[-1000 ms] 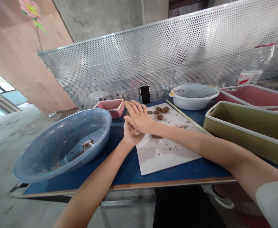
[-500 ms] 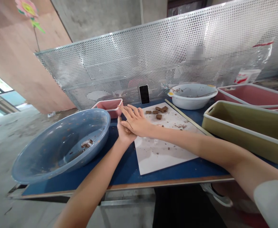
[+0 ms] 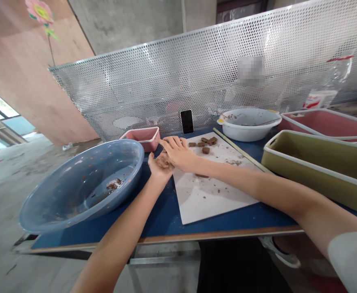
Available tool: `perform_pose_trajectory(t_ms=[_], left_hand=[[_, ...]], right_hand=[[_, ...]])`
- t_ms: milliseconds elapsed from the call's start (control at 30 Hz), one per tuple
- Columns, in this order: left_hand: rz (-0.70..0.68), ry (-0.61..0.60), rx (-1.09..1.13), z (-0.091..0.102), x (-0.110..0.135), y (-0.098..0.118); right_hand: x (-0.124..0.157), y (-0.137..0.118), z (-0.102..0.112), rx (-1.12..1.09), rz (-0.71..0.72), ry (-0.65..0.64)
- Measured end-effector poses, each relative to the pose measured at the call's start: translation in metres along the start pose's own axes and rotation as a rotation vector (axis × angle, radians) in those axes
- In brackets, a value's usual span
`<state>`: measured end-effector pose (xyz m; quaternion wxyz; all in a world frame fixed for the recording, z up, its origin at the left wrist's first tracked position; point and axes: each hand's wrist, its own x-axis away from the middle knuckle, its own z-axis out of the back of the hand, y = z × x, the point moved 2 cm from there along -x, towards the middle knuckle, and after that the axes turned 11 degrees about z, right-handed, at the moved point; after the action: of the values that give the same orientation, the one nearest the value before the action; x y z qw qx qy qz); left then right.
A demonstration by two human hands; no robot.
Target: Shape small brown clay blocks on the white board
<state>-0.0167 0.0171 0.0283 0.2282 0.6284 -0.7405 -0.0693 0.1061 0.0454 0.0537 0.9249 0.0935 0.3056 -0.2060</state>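
Note:
My left hand (image 3: pixel 162 164) is turned palm up over the left edge of the white board (image 3: pixel 196 203), its palm smeared with brown clay. Across its fingers lies my right hand (image 3: pixel 180 154), palm down with the fingers stretched out. Whether a lump of clay sits between the two palms is hidden. On the board behind the hands are several small brown clay pieces (image 3: pixel 206 150), and crumbs are scattered around them. A flat brown strip (image 3: pixel 202 176) shows just below my right wrist.
A large blue basin (image 3: pixel 53 195) with wet residue stands left. Behind are a small pink bin (image 3: pixel 149 144), an upright phone (image 3: pixel 187 121) and a perforated metal screen (image 3: pixel 160 81). A pale stick (image 3: pixel 242 150), a white basin (image 3: pixel 248 132), a green planter (image 3: pixel 312 171) and a red one (image 3: pixel 318 128) lie right.
My right hand has slid forward off the left palm, uncovering the clay smears there. The brown strip below my right wrist now shows. The view has shifted slightly.

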Motion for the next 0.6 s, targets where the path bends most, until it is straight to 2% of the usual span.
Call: perform_pose_trajectory(t_ms=[100, 233, 300, 433, 600], left_hand=[[-0.003, 0.061, 0.080, -0.004, 0.003, 0.003], [-0.011, 0.122, 0.028, -0.010, 0.007, 0.001], [-0.018, 0.108, 0.004, -0.011, 0.007, 0.001], [-0.024, 0.043, -0.016, -0.005, 0.000, 0.004], [-0.049, 0.032, -0.076, 0.006, -0.011, 0.005]], right_hand=[[-0.003, 0.009, 0.003, -0.138, 0.029, -0.060], [-0.006, 0.023, 0.013, -0.349, 0.226, -0.179], [-0.006, 0.027, 0.017, -0.380, 0.277, -0.196], [-0.007, 0.028, 0.015, -0.379, 0.239, -0.197], [-0.006, 0.026, 0.006, -0.382, 0.255, -0.216]])
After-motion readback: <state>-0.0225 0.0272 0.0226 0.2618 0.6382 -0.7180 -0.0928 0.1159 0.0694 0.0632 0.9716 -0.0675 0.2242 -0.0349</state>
